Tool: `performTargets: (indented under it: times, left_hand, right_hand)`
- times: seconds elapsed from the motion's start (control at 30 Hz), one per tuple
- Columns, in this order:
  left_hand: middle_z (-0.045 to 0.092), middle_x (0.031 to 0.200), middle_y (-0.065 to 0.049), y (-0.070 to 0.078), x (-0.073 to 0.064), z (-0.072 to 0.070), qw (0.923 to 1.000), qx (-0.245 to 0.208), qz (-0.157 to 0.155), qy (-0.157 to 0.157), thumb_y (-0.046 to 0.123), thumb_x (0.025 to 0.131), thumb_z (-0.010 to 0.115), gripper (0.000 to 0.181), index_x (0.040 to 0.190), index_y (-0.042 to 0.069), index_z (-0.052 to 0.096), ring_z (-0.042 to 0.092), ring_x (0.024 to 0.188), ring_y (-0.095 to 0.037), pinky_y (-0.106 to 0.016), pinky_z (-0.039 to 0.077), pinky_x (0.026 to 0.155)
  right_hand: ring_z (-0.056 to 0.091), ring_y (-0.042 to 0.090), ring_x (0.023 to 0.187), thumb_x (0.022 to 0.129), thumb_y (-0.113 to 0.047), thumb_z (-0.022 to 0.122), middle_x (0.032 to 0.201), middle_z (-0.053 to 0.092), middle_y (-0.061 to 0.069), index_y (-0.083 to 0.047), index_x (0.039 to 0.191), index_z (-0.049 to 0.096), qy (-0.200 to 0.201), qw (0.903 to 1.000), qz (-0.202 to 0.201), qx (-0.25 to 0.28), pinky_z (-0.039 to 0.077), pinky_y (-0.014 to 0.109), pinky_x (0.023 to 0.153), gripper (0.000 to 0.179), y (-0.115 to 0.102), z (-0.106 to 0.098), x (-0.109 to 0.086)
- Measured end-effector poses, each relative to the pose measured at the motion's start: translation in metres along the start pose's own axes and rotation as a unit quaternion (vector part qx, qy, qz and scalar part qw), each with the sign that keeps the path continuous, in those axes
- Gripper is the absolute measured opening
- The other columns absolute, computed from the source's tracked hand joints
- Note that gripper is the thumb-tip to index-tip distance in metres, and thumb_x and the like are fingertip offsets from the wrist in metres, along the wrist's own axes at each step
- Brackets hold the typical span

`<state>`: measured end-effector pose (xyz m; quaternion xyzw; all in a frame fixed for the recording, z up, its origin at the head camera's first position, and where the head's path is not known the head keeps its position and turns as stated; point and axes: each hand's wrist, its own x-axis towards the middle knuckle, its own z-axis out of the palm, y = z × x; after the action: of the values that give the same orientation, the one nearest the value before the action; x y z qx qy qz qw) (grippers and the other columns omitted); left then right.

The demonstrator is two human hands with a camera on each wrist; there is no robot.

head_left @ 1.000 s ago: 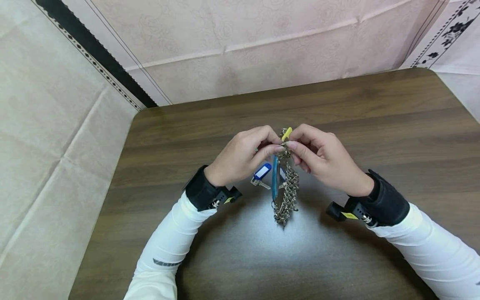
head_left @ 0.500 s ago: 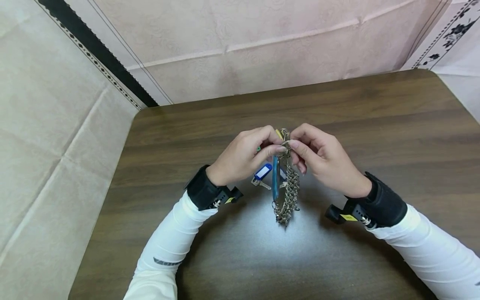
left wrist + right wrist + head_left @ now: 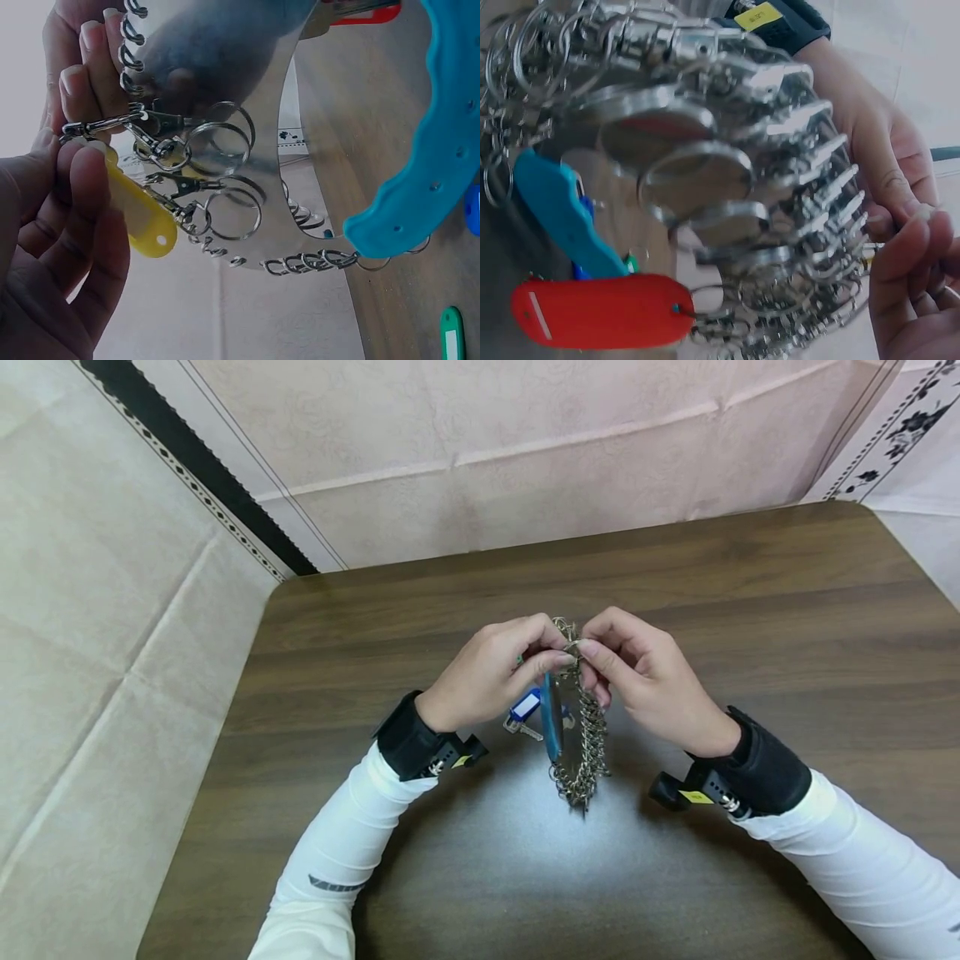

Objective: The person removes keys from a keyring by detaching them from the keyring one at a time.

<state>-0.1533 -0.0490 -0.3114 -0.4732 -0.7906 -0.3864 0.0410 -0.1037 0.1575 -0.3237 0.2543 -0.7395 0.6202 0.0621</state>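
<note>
Left hand and right hand: fingers pinching metal clip. Ringed holder turned, loop showing wider; yellow tag gone from head view. Clip work apparently continuing.

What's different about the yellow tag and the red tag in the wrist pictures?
The yellow tag is partly hidden by fingers, while the red tag shows its broad face, apart from the hands. In its own view, the yellow tag slants; the red tag lies nearly level. The red tag bears a pale strip; none shows on the yellow tag's visible part. Both have a rounded end and a small hole.
</note>
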Motion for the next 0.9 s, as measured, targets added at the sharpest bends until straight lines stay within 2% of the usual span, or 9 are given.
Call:
performTargets:
  times: [0.2,0.47,0.9]
  left_hand:
    - [0.062,0.087,-0.005,0.0013,-0.0007,-0.0003,0.9991,0.035,0.021,0.015,0.009,0.101,0.061,0.007,0.101,0.002,0.063,0.056,0.076,-0.011,-0.021,0.047,0.069]
    - [0.064,0.090,-0.008,0.0035,-0.0021,-0.0002,0.9991,0.031,0.019,0.021,0.007,0.100,0.062,0.008,0.104,0.000,0.064,0.060,0.076,-0.012,-0.018,0.052,0.070]
    - [0.064,0.092,-0.008,0.0050,-0.0018,-0.0015,0.9975,0.033,0.048,0.039,0.004,0.099,0.062,0.006,0.102,0.000,0.065,0.057,0.077,-0.011,-0.019,0.051,0.071]
  right_hand:
    - [0.052,0.015,0.056,0.104,0.000,0.050,0.074,0.056,0.004,0.001,0.099,0.056,-0.013,0.9993,-0.005,-0.034,0.048,0.026,0.051,0.008,-0.0039,-0.0016,-0.0008]
    - [0.051,0.013,0.055,0.104,0.000,0.051,0.074,0.056,0.003,0.000,0.098,0.057,-0.022,0.9977,-0.022,-0.060,0.046,0.025,0.050,0.008,-0.0055,-0.0026,-0.0004]
    - [0.045,0.009,0.056,0.101,0.006,0.053,0.074,0.052,-0.002,0.000,0.098,0.057,-0.027,0.9913,-0.060,-0.114,0.040,0.022,0.049,0.008,-0.0042,-0.0032,-0.0009]
